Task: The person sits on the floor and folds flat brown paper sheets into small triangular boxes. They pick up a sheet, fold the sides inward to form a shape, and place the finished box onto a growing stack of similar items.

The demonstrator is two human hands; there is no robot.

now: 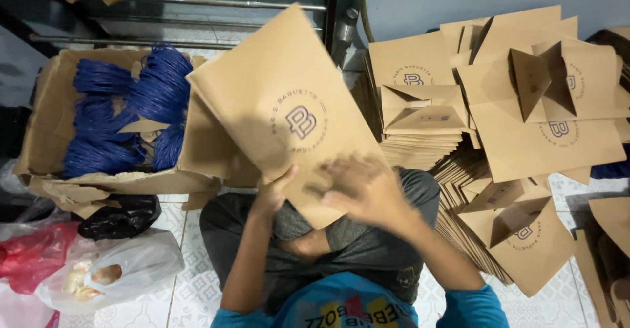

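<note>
While my left hand (274, 193) grips the flat paper bag's (282, 105) lower edge, its length tilts away up-left, my open right hand (361, 187) pressing it.

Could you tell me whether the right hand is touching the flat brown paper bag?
Touching: the head view shows the right hand lying flat on the brown paper bag.

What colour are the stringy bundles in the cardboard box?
Dark blue. The cord bundles fill the cardboard box, clearest in the head view.
</note>
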